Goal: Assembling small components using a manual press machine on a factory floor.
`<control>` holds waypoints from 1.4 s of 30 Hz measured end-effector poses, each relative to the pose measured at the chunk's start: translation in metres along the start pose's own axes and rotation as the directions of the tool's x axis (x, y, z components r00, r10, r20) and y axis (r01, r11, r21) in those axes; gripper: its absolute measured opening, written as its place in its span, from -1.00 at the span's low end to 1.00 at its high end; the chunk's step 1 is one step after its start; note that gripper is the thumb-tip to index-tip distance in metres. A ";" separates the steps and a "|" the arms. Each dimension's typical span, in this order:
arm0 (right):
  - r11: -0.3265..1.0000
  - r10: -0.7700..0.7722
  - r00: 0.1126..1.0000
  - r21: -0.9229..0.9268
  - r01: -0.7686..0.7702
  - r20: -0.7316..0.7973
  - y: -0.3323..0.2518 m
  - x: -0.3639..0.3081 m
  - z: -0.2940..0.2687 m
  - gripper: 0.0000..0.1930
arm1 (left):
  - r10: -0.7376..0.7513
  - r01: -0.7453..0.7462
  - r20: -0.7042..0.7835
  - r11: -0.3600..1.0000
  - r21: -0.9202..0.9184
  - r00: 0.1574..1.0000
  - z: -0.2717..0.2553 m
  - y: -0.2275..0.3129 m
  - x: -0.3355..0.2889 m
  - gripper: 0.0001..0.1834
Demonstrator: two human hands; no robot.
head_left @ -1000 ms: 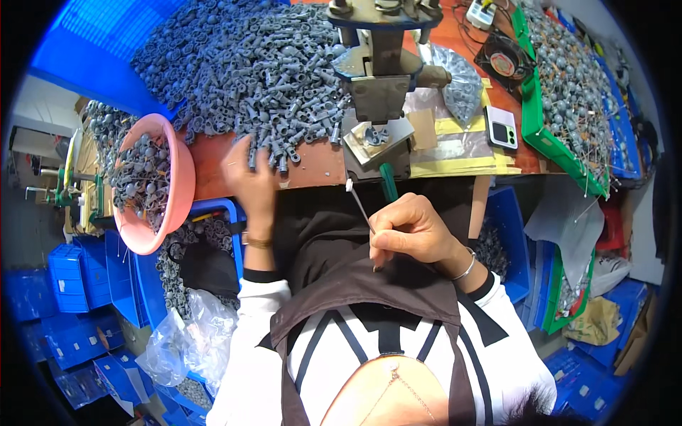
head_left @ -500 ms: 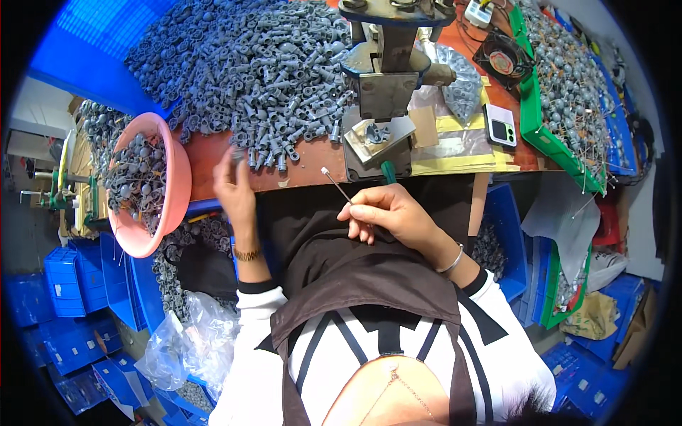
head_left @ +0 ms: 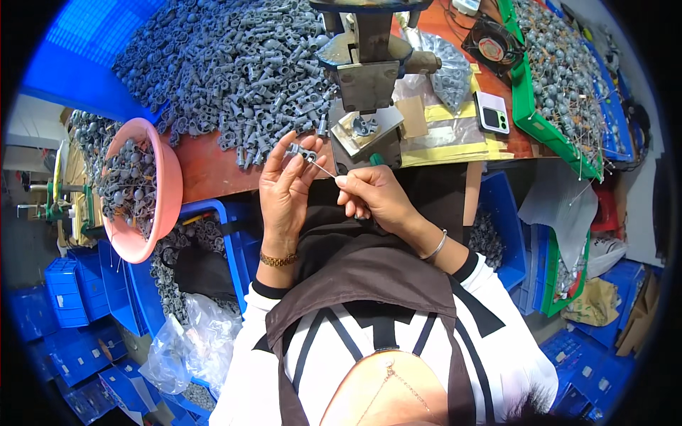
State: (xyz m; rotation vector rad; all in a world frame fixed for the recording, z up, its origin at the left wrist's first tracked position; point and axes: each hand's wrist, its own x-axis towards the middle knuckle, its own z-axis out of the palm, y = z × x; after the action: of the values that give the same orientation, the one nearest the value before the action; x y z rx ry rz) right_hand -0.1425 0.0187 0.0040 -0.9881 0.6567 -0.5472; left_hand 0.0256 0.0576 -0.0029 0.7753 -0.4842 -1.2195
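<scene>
Between the thumb and fingers of my left hand (head_left: 284,186) sits a small grey plastic fitting (head_left: 302,153), held up at the table's front edge. My right hand (head_left: 373,193) pinches a thin metal rod (head_left: 325,169), whose far end meets the fitting; whether it has gone inside I cannot tell. Just beyond my hands, a bench press (head_left: 366,78) stands over a metal block fixture (head_left: 366,131) with a grey part in it. A large heap of similar grey fittings (head_left: 241,71) covers the table's left part.
A pink basin (head_left: 170,192) of grey parts with rods stands at the left. On the right are a phone (head_left: 491,113), a small fan (head_left: 494,48) and a green-edged tray (head_left: 524,96) of rod parts. Blue bins (head_left: 508,234) flank my lap.
My left hand has come back from the edge of the heap toward the right, now holding a grey fitting. The rod in my right hand now meets it. The view has shifted slightly.
</scene>
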 end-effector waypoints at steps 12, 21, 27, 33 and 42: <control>0.646 -0.503 0.863 -0.639 0.419 0.057 0.003 0.002 0.004 -0.73 | -0.269 0.288 0.105 0.901 -0.324 0.957 0.012 0.006 -0.019 -0.71; 0.976 -0.099 0.994 0.201 0.089 0.042 -0.011 -0.005 0.000 -0.76 | 0.265 -0.576 0.524 0.536 0.617 0.809 0.034 0.012 -0.028 -0.76; 0.876 -0.477 0.866 -0.161 0.455 -0.147 -0.012 0.008 -0.016 -0.89 | 0.462 -0.451 -0.039 0.878 0.162 0.886 0.013 0.028 -0.010 -0.68; 0.866 -0.438 0.896 -0.307 0.396 -0.080 0.002 0.014 -0.022 -0.91 | 0.642 -0.352 0.518 -0.380 0.855 0.566 0.037 0.014 -0.012 -0.40; 0.885 -0.465 0.860 -0.154 0.440 -0.210 0.003 0.023 -0.032 -0.82 | 0.216 -0.475 0.432 0.220 0.852 0.875 0.050 -0.009 0.006 -0.77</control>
State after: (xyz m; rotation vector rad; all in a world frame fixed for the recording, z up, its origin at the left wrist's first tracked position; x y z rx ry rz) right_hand -0.1492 -0.0145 -0.0166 -1.1922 0.6731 -1.0748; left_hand -0.0137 0.0377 0.0229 1.4389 -1.6054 -0.4356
